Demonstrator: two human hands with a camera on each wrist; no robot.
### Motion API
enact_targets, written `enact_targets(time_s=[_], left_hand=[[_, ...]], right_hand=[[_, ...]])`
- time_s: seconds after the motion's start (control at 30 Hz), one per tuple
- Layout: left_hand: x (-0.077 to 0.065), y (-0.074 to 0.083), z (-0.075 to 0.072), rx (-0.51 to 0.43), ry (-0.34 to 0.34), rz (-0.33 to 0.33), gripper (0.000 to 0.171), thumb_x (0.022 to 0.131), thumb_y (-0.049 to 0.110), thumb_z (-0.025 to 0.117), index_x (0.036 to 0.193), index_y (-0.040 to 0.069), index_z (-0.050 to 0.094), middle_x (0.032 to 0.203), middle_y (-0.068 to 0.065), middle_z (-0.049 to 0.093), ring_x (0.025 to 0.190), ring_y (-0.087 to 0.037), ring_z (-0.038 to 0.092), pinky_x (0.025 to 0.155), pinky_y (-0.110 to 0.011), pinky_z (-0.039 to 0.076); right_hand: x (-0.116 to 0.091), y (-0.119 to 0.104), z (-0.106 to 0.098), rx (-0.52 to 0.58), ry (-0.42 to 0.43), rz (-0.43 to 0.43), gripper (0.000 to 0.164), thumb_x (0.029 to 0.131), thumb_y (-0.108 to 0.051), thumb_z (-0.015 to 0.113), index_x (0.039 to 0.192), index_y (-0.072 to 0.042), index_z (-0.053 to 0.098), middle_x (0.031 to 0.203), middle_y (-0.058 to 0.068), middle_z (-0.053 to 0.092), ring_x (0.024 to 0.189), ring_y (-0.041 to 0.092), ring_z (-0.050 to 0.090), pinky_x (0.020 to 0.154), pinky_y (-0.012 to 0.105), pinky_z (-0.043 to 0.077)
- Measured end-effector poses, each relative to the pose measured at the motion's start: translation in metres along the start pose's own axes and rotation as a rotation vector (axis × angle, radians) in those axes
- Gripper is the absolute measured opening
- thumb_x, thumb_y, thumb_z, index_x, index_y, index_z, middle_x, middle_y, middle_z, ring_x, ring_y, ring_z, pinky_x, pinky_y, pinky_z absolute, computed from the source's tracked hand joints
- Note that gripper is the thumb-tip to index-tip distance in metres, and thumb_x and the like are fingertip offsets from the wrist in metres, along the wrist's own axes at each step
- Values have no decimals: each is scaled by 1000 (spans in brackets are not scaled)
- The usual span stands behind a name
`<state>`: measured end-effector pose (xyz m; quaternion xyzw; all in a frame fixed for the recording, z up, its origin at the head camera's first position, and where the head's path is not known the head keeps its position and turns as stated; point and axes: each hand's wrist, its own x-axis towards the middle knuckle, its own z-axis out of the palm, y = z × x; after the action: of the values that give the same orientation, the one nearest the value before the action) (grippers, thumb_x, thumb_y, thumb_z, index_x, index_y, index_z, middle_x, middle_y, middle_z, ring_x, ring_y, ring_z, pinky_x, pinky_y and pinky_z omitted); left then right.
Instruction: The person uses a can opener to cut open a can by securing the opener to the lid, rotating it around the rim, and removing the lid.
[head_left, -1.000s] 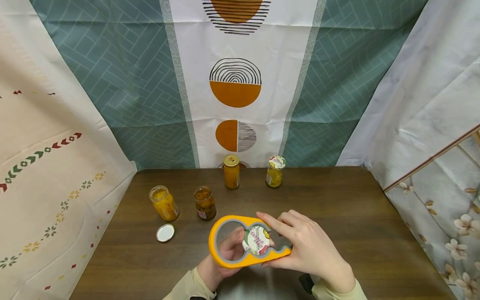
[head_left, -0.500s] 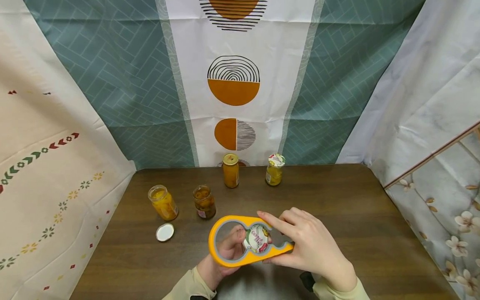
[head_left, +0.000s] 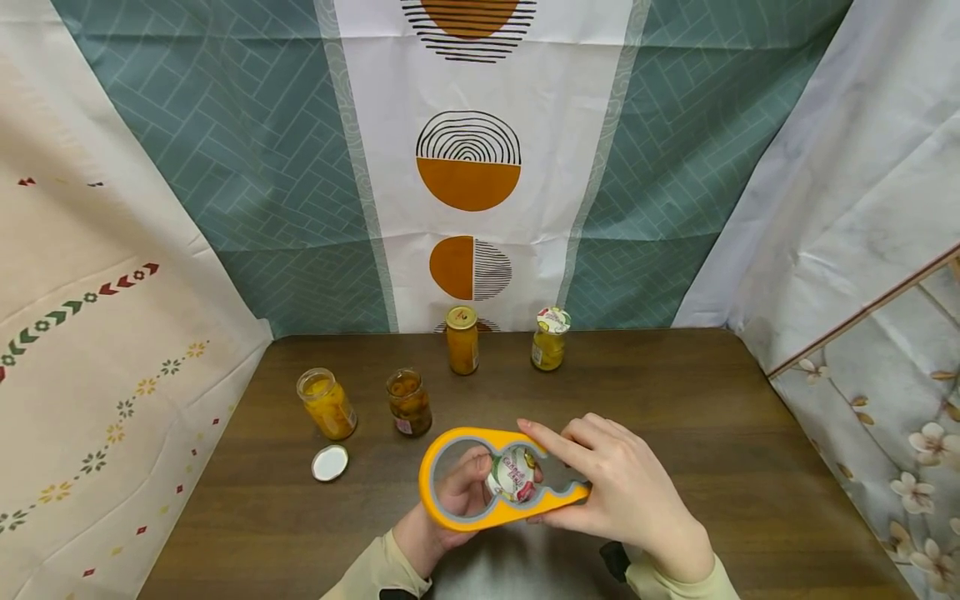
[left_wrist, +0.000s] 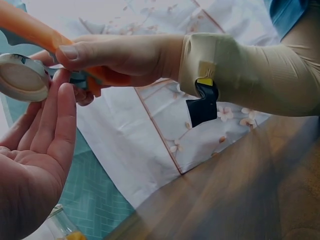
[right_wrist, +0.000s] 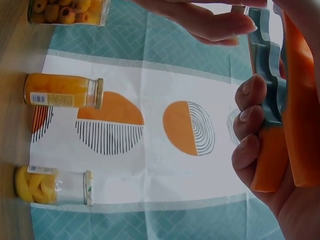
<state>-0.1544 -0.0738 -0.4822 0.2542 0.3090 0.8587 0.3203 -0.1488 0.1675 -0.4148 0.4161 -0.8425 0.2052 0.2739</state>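
My right hand [head_left: 622, 492] grips an orange jar opener [head_left: 438, 517] with a grey ridged inner edge, by its open two-armed end. Curled fingertips [right_wrist: 250, 112] press on one arm in the right wrist view. A round jar lid [head_left: 510, 473] with a colourful printed top sits within the opener's middle hollow. My left hand [head_left: 461, 492] holds that lid from below, thumb on its left side and a fingertip at its right. In the left wrist view the lid's pale underside [left_wrist: 22, 79] shows, without a jar under it; my left fingers reach up beside it.
On the brown table [head_left: 240, 500] stand an open jar of yellow fruit [head_left: 330, 412] and an open dark jar [head_left: 410, 408]. A white lid [head_left: 330, 463] lies before them. Farther back are a gold-lidded orange jar [head_left: 462, 346] and a jar with a printed lid [head_left: 549, 346]. Patterned cloths hang around.
The printed lid has turned and tilted slightly inside the opener. The opener and right hand have shifted a little to the right. Both hands keep their holds.
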Motion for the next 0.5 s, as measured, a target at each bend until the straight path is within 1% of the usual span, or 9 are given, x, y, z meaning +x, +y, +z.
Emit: enact_targets(time_s=[0.07,0.17,0.3,0.5], left_hand=[[0,1,1,3,-19,4,42,105,45,65,126,10,73,119,0,77,104,-10,72,93,-26,57],[1,2,2,-11,-20,-6,45,105,44,64,132,8,68,122,0,75,106,-11,72,96,-29,57],[2,4,2,-19,12,-31,48,103,44,66,135,8,66,122,-1,75,107,-13,72,99,-33,57],[2,4,2,12,53,-46,47,101,47,68,129,9,70,118,0,76,104,-12,73,98,-32,57]], right_hand=[[0,0,-1,-3,7,-2,94,72,-69,90,152,-27,63,88,-13,57,78,7,50,69,22,43],[1,1,-2,-3,17,-3,93,73,-71,89,150,-25,65,88,-13,57,78,7,50,68,22,42],[1,2,-3,0,22,-3,92,75,-73,87,149,-23,66,88,-13,57,78,7,49,68,22,42],[-1,2,-2,-7,50,-8,90,76,-73,85,151,-27,64,88,-14,55,78,4,48,67,20,40]])
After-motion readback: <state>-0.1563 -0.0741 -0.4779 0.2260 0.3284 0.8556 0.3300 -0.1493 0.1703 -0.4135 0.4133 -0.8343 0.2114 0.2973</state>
